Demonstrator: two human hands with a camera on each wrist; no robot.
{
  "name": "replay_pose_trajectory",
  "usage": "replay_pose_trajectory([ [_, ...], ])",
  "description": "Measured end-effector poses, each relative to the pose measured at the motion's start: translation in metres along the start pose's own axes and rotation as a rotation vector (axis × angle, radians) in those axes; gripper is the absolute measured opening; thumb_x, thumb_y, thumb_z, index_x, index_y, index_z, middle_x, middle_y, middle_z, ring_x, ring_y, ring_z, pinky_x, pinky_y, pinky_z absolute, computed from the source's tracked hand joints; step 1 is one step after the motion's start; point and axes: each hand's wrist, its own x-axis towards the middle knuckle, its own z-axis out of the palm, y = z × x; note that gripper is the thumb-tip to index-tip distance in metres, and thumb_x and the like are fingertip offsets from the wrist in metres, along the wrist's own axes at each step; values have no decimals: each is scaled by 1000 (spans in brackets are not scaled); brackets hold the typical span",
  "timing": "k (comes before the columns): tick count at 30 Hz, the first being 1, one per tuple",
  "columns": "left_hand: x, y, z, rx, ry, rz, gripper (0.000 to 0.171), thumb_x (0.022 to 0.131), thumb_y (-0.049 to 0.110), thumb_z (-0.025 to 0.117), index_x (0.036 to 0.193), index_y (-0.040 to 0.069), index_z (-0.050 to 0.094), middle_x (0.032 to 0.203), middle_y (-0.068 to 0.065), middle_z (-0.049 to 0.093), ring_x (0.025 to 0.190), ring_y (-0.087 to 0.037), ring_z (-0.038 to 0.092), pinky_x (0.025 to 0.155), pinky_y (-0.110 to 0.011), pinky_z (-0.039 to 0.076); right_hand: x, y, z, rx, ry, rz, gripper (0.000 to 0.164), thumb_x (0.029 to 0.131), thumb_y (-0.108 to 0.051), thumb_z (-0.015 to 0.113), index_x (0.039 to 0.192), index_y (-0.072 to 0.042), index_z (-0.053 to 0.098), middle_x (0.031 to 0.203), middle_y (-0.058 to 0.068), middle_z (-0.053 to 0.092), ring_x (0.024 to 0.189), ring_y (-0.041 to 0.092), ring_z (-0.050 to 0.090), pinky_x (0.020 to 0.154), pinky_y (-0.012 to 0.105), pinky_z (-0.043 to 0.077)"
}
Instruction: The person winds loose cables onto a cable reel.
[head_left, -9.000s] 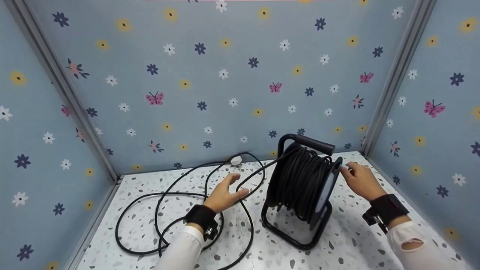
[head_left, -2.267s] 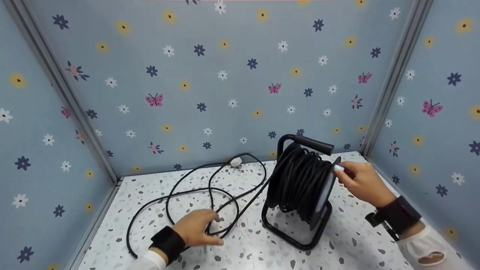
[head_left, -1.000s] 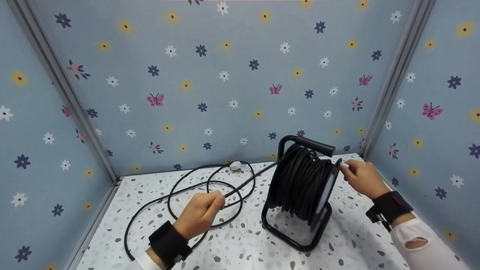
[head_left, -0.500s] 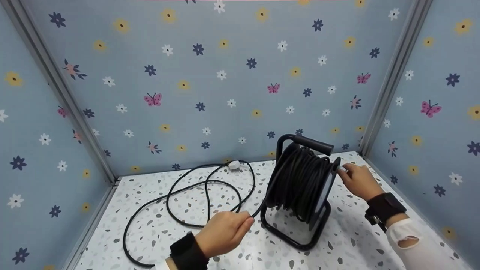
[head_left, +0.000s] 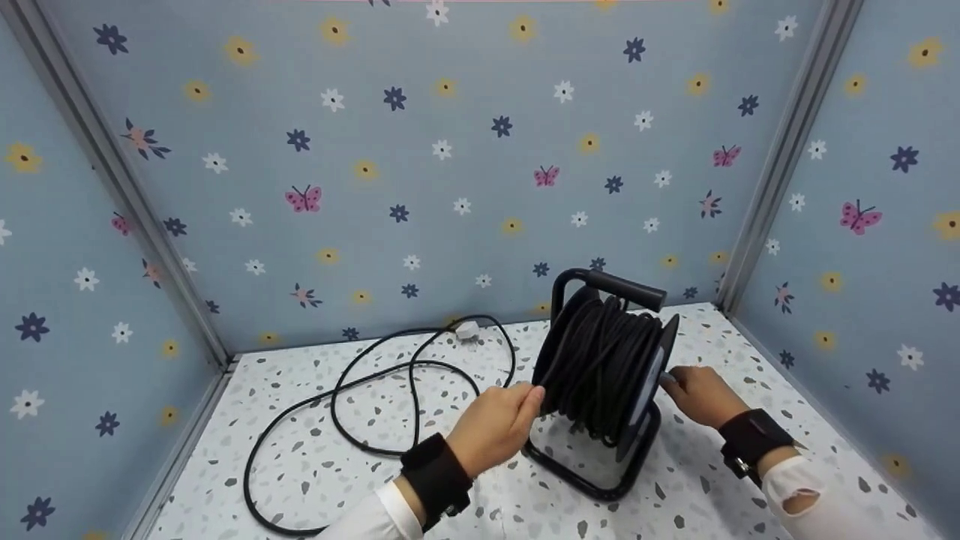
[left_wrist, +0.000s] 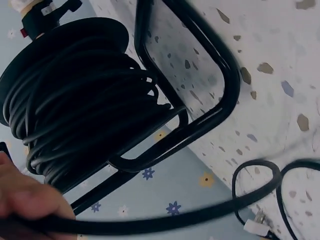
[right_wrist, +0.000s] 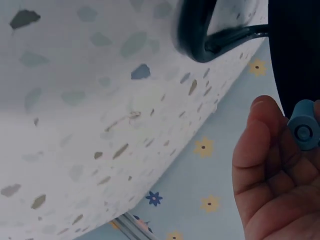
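Observation:
A black cable reel (head_left: 600, 367) stands at the right on its tubular frame, many turns of cable wound on its drum. My left hand (head_left: 496, 426) is just left of the drum, gripping the black cable (left_wrist: 165, 224); in the left wrist view the cable passes through its curled fingers. At the reel's right side, my right hand (head_left: 703, 394) pinches the small blue crank knob (right_wrist: 303, 125) on the outer disc. Loose cable (head_left: 251, 457) lies in wide loops at the left, partly hidden by my left arm.
A white plug (head_left: 467, 331) lies near the back wall by the loops. The speckled white tabletop (head_left: 217, 480) is bounded by flowered blue panels (head_left: 420, 187) at the back and both sides. The reel's carrying handle (head_left: 628, 289) rises at its top.
My left hand, loose-fingered 2.3 s ago, took hold of the cable and moved right to the drum. My right hand has moved lower with the knob as the disc turned. The loose loops have shifted.

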Motion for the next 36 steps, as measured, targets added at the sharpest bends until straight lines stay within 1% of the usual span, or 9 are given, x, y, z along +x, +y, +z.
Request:
replay_pose_trajectory([
  [3, -1, -11, -10, -148, -57, -92, 59, 120, 37, 32, 87, 10, 73, 73, -4, 67, 67, -10, 59, 74, -33, 55, -3, 0, 7, 8, -16, -4, 37, 111, -18, 61, 75, -13, 57, 63, -6, 46, 55, 9, 42, 60, 30, 36],
  [6, -9, -32, -24, -217, -97, -170, 68, 120, 39, 23, 108, 4, 80, 105, -18, 80, 97, -26, 74, 98, -50, 58, -6, 1, 14, 8, -19, -9, 37, 110, -18, 62, 74, -13, 58, 63, -7, 48, 55, 8, 44, 59, 30, 37],
  [12, -29, -82, -36, 29, -136, -178, 34, 109, 10, 53, 135, -3, 69, 139, -23, 71, 133, -42, 66, 116, -60, 49, -10, 1, 21, 13, 16, -25, 36, 110, -16, 62, 74, -13, 61, 65, -7, 50, 58, 8, 44, 60, 30, 38],
  [15, -37, -95, -28, 151, -240, -160, 50, 104, 11, 65, 153, 2, 57, 156, -22, 59, 146, -41, 56, 122, -60, 43, -12, 1, 23, 14, 19, -25, 34, 110, -16, 61, 76, -11, 65, 66, -6, 52, 59, 7, 45, 61, 30, 40],
  [19, -39, -97, -5, 226, -337, -117, 65, 106, 28, 69, 165, 14, 45, 170, -15, 45, 155, -38, 47, 125, -60, 40, -15, 0, 26, 22, 8, -9, 34, 111, -18, 61, 78, -9, 67, 66, -6, 53, 59, 7, 46, 61, 30, 40],
  [23, -42, -99, 11, 264, -343, -12, 47, 113, 31, 58, 155, 12, 58, 166, -14, 51, 152, -39, 51, 123, -57, 43, -16, -2, 29, 34, -2, -3, 33, 111, -20, 61, 81, -8, 68, 67, -6, 54, 60, 8, 47, 61, 30, 41],
  [28, -60, -105, 9, 313, -303, 154, 38, 117, 26, 46, 136, 5, 71, 148, -15, 67, 143, -38, 60, 120, -53, 48, -17, -2, 32, 36, -6, 1, 30, 111, -19, 61, 84, -8, 70, 68, -6, 54, 61, 8, 47, 62, 31, 42],
  [32, -81, -99, 1, 307, -239, 264, 28, 116, 24, 48, 104, 11, 69, 107, -4, 74, 108, -21, 74, 98, -39, 61, -17, -2, 30, 35, -2, 5, 30, 111, -19, 61, 85, -8, 70, 68, -6, 53, 61, 7, 47, 62, 30, 42],
  [36, -95, -88, -4, 271, -180, 353, 31, 114, 21, 51, 84, 17, 50, 75, 8, 50, 71, -3, 49, 68, -19, 46, -16, -1, 29, 41, 10, 5, 30, 112, -20, 61, 85, -9, 70, 68, -6, 53, 60, 7, 47, 61, 30, 42],
])
